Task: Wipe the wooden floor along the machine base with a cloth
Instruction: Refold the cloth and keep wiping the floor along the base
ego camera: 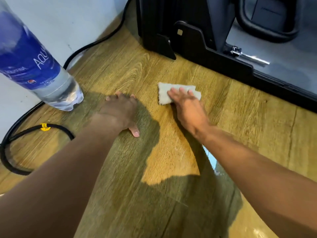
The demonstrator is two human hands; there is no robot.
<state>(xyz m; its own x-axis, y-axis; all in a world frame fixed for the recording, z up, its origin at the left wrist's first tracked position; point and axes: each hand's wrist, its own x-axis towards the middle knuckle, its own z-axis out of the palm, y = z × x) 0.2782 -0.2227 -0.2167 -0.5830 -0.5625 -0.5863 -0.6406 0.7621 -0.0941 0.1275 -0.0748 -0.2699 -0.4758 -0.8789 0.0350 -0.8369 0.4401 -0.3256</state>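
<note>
A small pale folded cloth (167, 92) lies flat on the wooden floor (231, 117), a short way in front of the black machine base (197, 43). My right hand (187, 107) presses on the cloth with straight fingers spread over its near right part. My left hand (120, 112) rests flat on the bare floor to the left of the cloth, palm down, fingers spread, holding nothing. Both forearms reach in from the bottom of the view and cast dark shadows on the boards.
A large water bottle with a blue label (39, 66) stands on the floor at the left, close to my left hand. A black cable (15, 140) with a yellow tie loops along the white wall. A chrome fitting (236, 50) sits on the machine's edge.
</note>
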